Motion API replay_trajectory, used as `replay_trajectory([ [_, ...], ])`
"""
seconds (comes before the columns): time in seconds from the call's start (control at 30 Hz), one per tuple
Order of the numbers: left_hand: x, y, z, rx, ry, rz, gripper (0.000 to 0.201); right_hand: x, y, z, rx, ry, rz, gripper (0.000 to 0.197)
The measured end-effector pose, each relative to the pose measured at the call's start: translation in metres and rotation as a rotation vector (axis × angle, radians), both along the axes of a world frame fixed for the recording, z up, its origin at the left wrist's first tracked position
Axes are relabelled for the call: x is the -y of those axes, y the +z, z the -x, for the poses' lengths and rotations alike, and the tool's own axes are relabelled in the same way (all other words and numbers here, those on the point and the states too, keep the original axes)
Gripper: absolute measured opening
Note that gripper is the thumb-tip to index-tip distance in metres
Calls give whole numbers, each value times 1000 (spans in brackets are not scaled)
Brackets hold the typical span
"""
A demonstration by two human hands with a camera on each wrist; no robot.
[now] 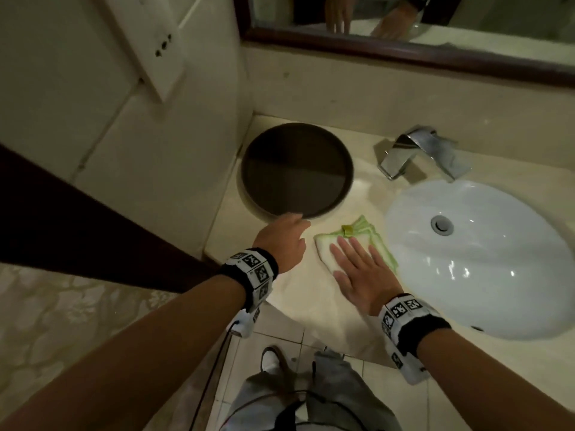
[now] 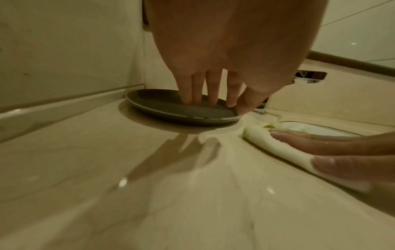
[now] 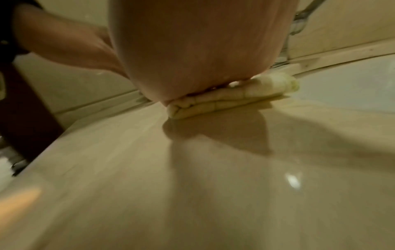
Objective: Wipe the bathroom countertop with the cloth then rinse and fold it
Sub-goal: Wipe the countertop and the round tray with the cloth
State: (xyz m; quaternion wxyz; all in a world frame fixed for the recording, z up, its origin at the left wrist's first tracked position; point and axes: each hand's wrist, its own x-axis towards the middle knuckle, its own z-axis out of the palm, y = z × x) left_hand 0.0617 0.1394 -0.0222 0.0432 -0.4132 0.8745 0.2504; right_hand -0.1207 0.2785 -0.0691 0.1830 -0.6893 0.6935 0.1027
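- Far left: pale tiled wall with a white socket plate (image 1: 149,42); dark wooden door edge (image 1: 77,219) runs diagonally below it
- Round dark brown shallow tray (image 1: 297,171) sits in the back-left corner of the glossy beige stone countertop (image 1: 298,293), near the wall
- Left hand (image 1: 281,244) is at the tray's near rim; in the left wrist view its fingers (image 2: 210,88) point down, slightly spread, tips on or just inside the rim, thumb at the rim's right edge; pinching the rim or only touching it, cannot tell
- Folded white cloth with green striped edge (image 1: 357,241) lies flat on the counter, just right of the left hand, between tray and basin, right edge almost at the basin rim
- Cloth's long axis runs from near-left to far-right, roughly along the basin's curve; small green tag at the far end
- Right hand (image 1: 361,272) lies palm-down on the cloth, fingers straight and a little apart, pointing away from the person; pressing, not gripping
- Right wrist view: stacked folds of the cloth (image 3: 224,99) show under the palm
- Key relation: cloth is directly under the right hand, so that hand drives the wipe; bare counter lies toward the person and to the left, tray blocks the far-left corner
- Judgement: wiping stage, rinse and fold not yet done; left hand likely shifts the tray to free that corner
- Right: chrome angular faucet (image 1: 404,154) behind the white oval sink basin (image 1: 497,275), metal drain in the middle
- Top: mirror in a dark wood frame (image 1: 404,54)
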Motion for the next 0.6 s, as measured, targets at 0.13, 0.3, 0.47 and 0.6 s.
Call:
replay_trajectory([
  [0.13,28,-7,33,121,-70,73,49,29,-2,33,5,-86,-33,57],
  [0.3,63,-3,63,217,82,22,55,58,-10,55,23,-88,44,58],
  [0.47,87,-21,73,395,145,-135,73,58,-16,57,18,-73,87,64],
  [0.6,79,-30,70,447,156,-139,75,60,-16,58,19,-60,64,64],
])
